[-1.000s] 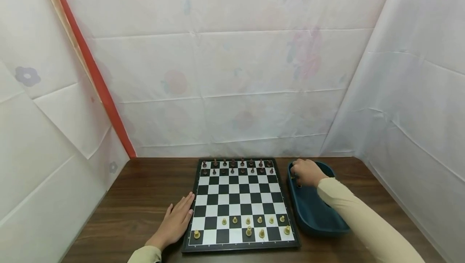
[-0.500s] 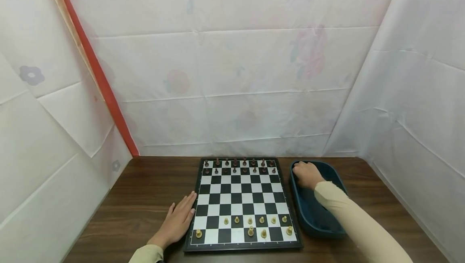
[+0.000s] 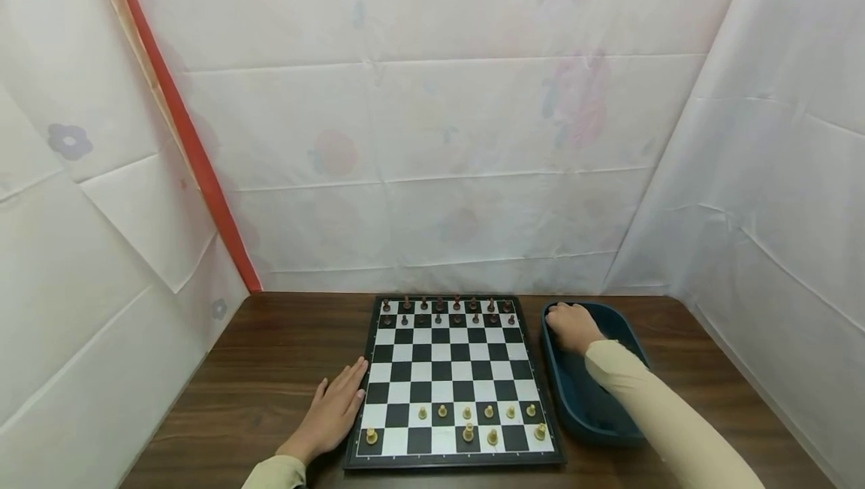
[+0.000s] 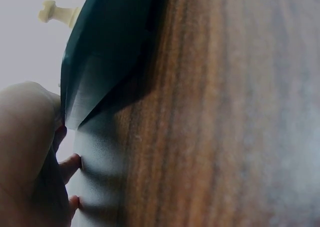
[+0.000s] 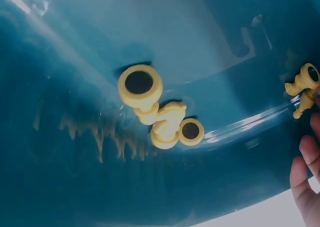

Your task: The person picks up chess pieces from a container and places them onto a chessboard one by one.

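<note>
My left hand [image 3: 330,412] lies flat on the table, its straight fingertips against the left edge of a black-framed chessboard [image 3: 432,380]. In the left wrist view, the board's dark side [image 4: 112,47] rises beside the fingers, with a cream rook [image 4: 57,13] on top. My right hand [image 3: 573,326] reaches into the far end of a blue plastic tray [image 3: 598,410]. In the right wrist view its fingers [image 5: 309,152] are at the right edge, close to two cream chess pieces [image 5: 304,82]. Whether they pinch one is hidden. Several other cream pieces [image 5: 170,122] lie together in the tray.
Dark red pieces [image 3: 456,306] fill two rows at the board's far end. Several cream pawns [image 3: 467,413] stand near the close end, with taller cream pieces [image 3: 468,433] in the row behind. The table [image 3: 270,369] is dark wood; a white sheet [image 3: 432,233] hangs behind.
My right hand has sunk slightly lower into the tray's far end, then stayed there. The left hand keeps its place by the board. The head view has shifted slightly.
</note>
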Demonstrator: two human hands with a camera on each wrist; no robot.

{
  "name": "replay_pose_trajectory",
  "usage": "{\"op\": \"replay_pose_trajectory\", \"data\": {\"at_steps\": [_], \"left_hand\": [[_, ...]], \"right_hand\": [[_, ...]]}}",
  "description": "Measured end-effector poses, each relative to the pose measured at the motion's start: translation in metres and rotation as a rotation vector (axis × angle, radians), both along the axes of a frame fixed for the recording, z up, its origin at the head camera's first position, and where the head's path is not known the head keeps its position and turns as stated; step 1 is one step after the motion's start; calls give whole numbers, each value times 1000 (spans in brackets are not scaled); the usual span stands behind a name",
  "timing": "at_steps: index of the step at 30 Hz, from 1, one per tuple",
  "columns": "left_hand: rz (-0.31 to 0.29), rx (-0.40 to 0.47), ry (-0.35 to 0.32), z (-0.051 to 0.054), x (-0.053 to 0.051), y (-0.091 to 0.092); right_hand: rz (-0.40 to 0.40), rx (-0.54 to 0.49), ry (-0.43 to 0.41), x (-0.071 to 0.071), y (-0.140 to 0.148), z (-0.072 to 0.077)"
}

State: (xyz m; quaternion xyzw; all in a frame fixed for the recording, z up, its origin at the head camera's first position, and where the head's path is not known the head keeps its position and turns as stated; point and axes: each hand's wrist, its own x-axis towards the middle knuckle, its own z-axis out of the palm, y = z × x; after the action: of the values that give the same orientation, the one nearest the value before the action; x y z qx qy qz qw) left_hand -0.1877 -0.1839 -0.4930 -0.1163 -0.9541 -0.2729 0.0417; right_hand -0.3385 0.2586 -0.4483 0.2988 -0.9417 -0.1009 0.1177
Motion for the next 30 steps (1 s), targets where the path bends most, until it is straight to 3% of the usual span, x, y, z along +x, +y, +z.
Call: {"op": "replay_pose_trajectory", "data": {"at_steps": [13,24,30], "left_hand": [[2,-8,-7,0,0,1],[4,-10,0,-2,0,0],[0,-7,22,-2,0,1]], "right_hand": [[40,35,39,-4,4,-6],[66,-15,63,2,8,9],[58,-66,31,4,13,12]]}}
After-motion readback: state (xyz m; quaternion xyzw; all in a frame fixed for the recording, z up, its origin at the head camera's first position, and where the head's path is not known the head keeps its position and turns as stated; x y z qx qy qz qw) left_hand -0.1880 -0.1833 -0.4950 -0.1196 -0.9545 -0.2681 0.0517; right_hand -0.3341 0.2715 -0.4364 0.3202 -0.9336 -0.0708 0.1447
